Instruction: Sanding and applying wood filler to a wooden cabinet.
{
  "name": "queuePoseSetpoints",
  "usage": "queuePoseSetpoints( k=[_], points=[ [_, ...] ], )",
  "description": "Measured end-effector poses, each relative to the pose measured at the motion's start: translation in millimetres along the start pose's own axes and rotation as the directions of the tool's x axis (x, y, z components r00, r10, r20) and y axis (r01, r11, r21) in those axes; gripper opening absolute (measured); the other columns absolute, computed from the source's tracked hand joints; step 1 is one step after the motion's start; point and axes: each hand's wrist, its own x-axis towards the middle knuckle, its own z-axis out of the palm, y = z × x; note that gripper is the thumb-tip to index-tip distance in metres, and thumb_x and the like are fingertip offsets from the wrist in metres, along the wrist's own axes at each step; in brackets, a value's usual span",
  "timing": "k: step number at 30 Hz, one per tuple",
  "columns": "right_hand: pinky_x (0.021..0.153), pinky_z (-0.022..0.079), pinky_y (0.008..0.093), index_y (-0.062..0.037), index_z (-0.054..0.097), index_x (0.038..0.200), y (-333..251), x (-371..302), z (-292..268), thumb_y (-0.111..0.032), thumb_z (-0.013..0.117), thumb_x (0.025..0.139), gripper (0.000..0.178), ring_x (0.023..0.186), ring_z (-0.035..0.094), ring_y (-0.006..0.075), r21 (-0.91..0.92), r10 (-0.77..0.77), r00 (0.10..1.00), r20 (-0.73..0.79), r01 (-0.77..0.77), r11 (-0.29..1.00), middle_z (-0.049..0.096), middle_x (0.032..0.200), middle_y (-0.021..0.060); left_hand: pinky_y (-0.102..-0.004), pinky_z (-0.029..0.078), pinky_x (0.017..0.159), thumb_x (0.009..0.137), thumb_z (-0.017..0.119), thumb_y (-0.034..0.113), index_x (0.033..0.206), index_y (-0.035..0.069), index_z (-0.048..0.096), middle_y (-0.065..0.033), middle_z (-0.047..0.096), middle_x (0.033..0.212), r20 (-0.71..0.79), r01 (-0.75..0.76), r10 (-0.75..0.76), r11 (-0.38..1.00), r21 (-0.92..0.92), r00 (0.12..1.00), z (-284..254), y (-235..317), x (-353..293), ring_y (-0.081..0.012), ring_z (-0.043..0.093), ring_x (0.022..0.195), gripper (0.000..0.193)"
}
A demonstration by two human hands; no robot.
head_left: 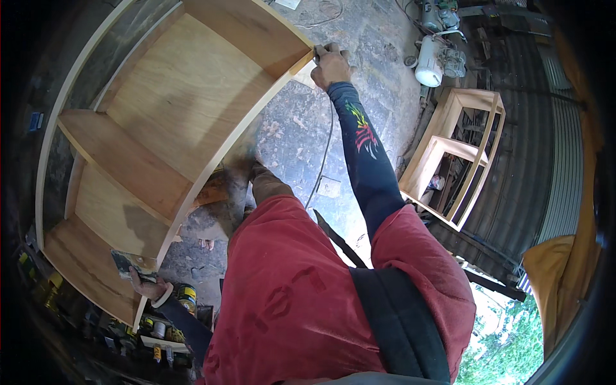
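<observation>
A large open wooden cabinet frame [234, 140] with a divider and pale plywood panels fills the left side. My left hand [146, 287], low on the left, is closed on the lower edge of a flat rectangular piece [122, 262], dark grey with a tan part, against the cabinet's near corner. Its exact kind I cannot make out. At the cabinet's far right corner, my right hand [332, 67] has its fingers curled; a small dark thing shows by the fingertips, too hidden to name. The right arm is stretched out in a dark sleeve.
A smaller open wooden frame [449, 138] stands right, by a corrugated metal wall [513, 115]. Behind it is a white-tanked compressor [428, 61]. A dark cable [326, 144] runs over the stained floor [289, 122]. Several cans [186, 296] and bottles stand lower left.
</observation>
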Motion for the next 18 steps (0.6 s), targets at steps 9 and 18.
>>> queuePoseSetpoints(
  k=[9,18],
  points=[
    [0.084,0.048,0.0712,-0.0161,0.061,0.132,-120.8,-150.6,10.2,-0.017,0.072,0.074,0.059,0.119,0.051,0.0368,-0.02,-0.193,0.976,0.104,0.197,0.98,0.053,0.128,0.0107,-0.0487,0.048,0.107,0.094,0.066,0.041,0.148,-0.005,0.041,-0.0281,0.053,0.142,0.391,-0.782,0.685,0.592,0.195,0.615,-44.1,-53.6,33.2,-0.0416,0.059,0.124,0.076],
    [0.086,0.044,0.0649,-0.0148,0.053,0.144,-89.4,-167.6,52.0,-0.012,0.068,0.074,0.072,0.122,0.047,0.0385,0.043,-0.223,0.918,-0.327,0.25,0.967,0.051,0.13,0.0144,-0.0465,0.051,0.105,0.086,0.075,0.012,0.135,-0.009,0.056,-0.0265,0.061,0.134,0.253,-0.515,0.46,0.824,0.235,0.851,-36.1,-62.3,37.5,-0.0371,0.062,0.122,0.056]
  ],
)
